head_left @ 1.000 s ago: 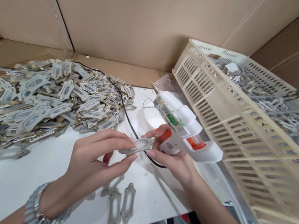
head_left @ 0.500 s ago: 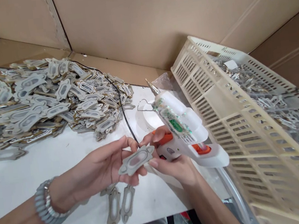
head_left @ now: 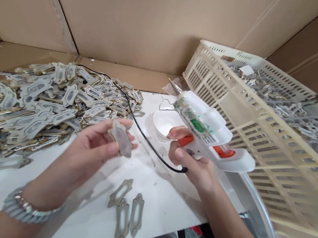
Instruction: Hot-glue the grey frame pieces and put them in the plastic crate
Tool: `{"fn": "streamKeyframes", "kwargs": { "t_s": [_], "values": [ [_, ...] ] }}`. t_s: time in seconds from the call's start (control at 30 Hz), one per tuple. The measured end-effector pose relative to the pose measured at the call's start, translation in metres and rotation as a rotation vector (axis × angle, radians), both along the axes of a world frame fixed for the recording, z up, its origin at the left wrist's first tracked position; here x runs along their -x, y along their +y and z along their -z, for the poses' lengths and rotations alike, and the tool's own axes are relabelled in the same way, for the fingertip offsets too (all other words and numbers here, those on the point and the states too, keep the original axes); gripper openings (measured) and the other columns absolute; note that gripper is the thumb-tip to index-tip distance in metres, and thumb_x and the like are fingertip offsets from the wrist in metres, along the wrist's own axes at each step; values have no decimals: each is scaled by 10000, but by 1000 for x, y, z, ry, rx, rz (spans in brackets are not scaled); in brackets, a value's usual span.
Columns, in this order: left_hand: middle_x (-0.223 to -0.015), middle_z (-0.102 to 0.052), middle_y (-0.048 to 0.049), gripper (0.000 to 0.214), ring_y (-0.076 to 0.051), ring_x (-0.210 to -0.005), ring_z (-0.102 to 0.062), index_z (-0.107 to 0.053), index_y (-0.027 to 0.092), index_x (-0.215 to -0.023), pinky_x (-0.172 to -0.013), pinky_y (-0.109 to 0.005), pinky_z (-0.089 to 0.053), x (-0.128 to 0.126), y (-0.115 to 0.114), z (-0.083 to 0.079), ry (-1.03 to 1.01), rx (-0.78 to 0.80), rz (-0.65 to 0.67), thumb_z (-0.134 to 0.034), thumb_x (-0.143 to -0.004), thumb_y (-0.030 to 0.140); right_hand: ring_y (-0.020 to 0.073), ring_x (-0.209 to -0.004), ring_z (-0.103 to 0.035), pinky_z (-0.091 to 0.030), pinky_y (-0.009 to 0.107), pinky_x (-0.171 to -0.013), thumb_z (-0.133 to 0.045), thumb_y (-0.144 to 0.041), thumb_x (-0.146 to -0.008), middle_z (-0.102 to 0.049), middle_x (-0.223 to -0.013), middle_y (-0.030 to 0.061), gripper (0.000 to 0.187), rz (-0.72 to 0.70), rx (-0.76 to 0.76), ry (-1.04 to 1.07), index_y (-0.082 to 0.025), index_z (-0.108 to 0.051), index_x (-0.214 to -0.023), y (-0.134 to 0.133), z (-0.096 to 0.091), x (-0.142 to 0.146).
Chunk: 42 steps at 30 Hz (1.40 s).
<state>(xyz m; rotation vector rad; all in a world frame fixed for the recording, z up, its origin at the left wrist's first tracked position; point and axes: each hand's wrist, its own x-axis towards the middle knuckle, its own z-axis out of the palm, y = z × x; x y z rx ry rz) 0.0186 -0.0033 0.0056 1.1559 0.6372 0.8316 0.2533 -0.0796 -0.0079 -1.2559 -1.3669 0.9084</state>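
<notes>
My left hand (head_left: 93,148) pinches a small grey ornate plaque piece (head_left: 121,138) between thumb and fingers, held up above the white table (head_left: 53,178) and turned nearly edge-on. My right hand (head_left: 191,161) grips a white hot glue gun (head_left: 206,128) by its handle, a finger on the orange trigger, the nozzle pointing up and away to the left. The two hands are apart, with the gun's black cord (head_left: 147,139) running between them. Three flat grey frame pieces (head_left: 126,210) lie on the table below my left hand.
A big heap of similar plaque pieces (head_left: 43,102) covers the table's left rear. A small white dish (head_left: 163,122) sits by the gun. A cream slatted plastic basket (head_left: 252,123) holding silvery parts stands at the right. Cardboard walls close the back.
My left hand has drawn the plaque piece away from my right hand, up and to the left, turning it edge-on. The glue gun has shifted slightly right.
</notes>
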Motion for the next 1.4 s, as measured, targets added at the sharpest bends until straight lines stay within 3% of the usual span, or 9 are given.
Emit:
{"fn": "streamKeyframes", "kwargs": {
  "t_s": [0.13, 0.2, 0.27, 0.37, 0.6, 1.1, 1.4],
  "values": [
    [-946, -787, -54, 362, -164, -798, -741, -718, 222, -1007, -627, -222, -606, 11, 13, -6, 199, -565, -497, -914, -725, 338, 167, -642, -580, -496, 313, -606, -705, -475, -863, -612, -789, 11, 244, -24, -57, -137, -246, -626, -837, 3, -1, 1],
    [-993, -785, -48, 344, -168, -907, -745, -705, 212, -995, -705, -233, -619, 13, 12, -8, 241, -734, -627, -910, -726, 275, 179, -685, -612, -519, 320, -636, -722, -439, -852, -655, -842, 29, 219, -94, -86, -177, -241, -635, -829, 4, -1, 4],
    [-1017, -781, -42, 314, -181, -991, -747, -697, 209, -999, -833, -277, -641, 11, 8, -9, 264, -803, -638, -887, -749, 213, 180, -704, -628, -531, 314, -661, -715, -360, -864, -668, -836, 28, 138, -183, -93, -223, -236, -657, -845, 5, -1, 5],
    [-996, -764, -27, 285, -193, -1014, -755, -693, 208, -994, -957, -341, -645, 9, 2, -9, 240, -841, -621, -853, -769, 137, 168, -689, -618, -530, 292, -658, -697, -231, -863, -627, -769, 3, 27, -257, -97, -258, -235, -674, -849, 4, 0, 6],
    [-953, -746, -2, 315, -187, -1006, -762, -704, 226, -982, -975, -321, -647, 9, 1, -4, 199, -875, -609, -822, -750, 48, 156, -663, -588, -504, 271, -625, -708, -167, -830, -596, -739, -17, 81, -249, -72, -286, -235, -668, -847, 4, 2, 7],
    [-949, -738, 19, 298, -191, -1005, -763, -702, 271, -1004, -951, -345, -662, 9, 0, 0, 241, -920, -619, -826, -779, 120, 133, -726, -623, -443, 226, -616, -700, -48, -828, -680, -843, -33, 215, -294, -128, -234, -236, -597, -832, 5, 4, 8],
    [-982, -765, 6, 212, -189, -993, -761, -698, 275, -946, -948, -369, -663, 8, -9, -4, 383, -824, -684, -827, -796, 200, 128, -754, -635, -441, 222, -631, -697, -50, -856, -664, -830, -44, 218, -298, -146, -235, -242, -595, -840, 4, 5, 7]
  ]
}}
